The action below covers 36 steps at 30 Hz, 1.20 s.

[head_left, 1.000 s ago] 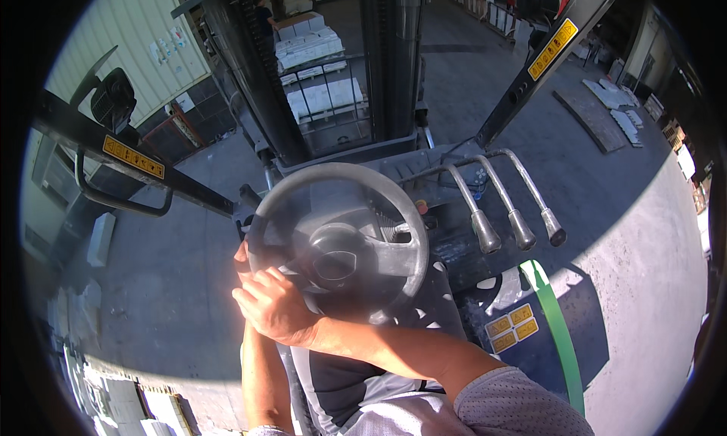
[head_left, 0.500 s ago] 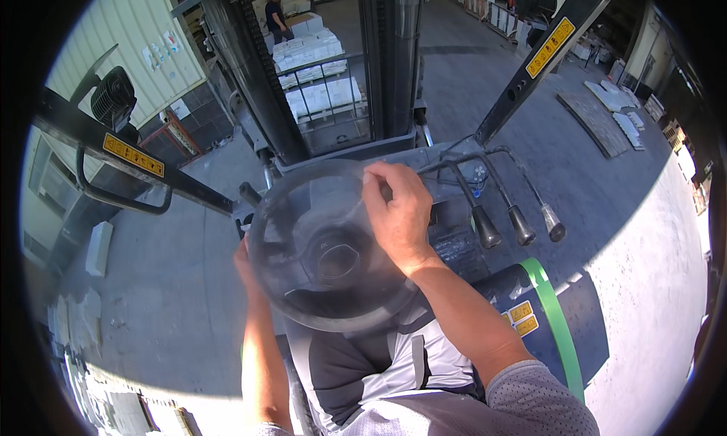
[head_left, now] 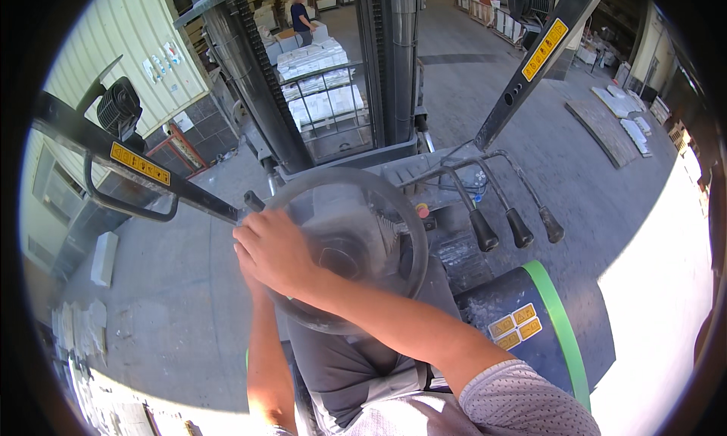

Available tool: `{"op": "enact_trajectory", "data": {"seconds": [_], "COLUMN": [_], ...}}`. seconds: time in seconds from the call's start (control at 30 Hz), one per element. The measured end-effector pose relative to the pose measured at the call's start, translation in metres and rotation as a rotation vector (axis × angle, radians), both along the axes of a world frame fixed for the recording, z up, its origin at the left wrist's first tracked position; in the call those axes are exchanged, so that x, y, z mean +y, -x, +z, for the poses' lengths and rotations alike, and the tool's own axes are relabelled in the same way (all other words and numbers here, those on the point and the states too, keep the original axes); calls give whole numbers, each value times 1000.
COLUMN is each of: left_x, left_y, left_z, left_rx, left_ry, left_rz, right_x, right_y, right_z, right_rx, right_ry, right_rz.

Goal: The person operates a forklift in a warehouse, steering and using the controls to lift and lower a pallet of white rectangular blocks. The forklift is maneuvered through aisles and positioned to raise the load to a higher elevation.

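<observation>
Steering wheel (head_left: 344, 246) gripped by right hand (head_left: 274, 253), left hand (head_left: 244, 260) hidden beneath, grip unclear, stacked white slabs (head_left: 318, 80) in mast cage.

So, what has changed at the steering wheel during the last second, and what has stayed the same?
The right hand went round the steering wheel: from its lower left rim, over the top right, to the left rim now, its forearm crossing the wheel. The left hand stays at the left rim, now mostly hidden under the right one. The three levers and the stacked load between the mast rails keep their places.
</observation>
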State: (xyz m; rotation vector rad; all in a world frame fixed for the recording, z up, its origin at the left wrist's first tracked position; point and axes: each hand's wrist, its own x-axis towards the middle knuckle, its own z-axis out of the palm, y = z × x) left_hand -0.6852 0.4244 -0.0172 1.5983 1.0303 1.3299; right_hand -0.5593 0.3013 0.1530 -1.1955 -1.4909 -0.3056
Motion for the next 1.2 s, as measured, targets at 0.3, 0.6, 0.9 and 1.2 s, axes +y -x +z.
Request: {"op": "enact_trajectory", "data": {"seconds": [0.3,0.6,0.9,1.2], "left_x": [-33,-39,-42,-46], "left_y": [13,3,6,6], "left_z": [-1,-6,-3,3], "left_rx": [258,110,272,178], "left_ry": [-30,-76,-175,-116], "left_rz": [160,254,226,229], "right_x": [-103,-213,-253,-260], "right_y": [-77,-193,-167,-160], "right_z": [-11,-54,-119,-131], "right_rx": [34,31,15,38], "right_ry": [97,356,302,330], "right_rz": [-117,-705,-706,-705]}}
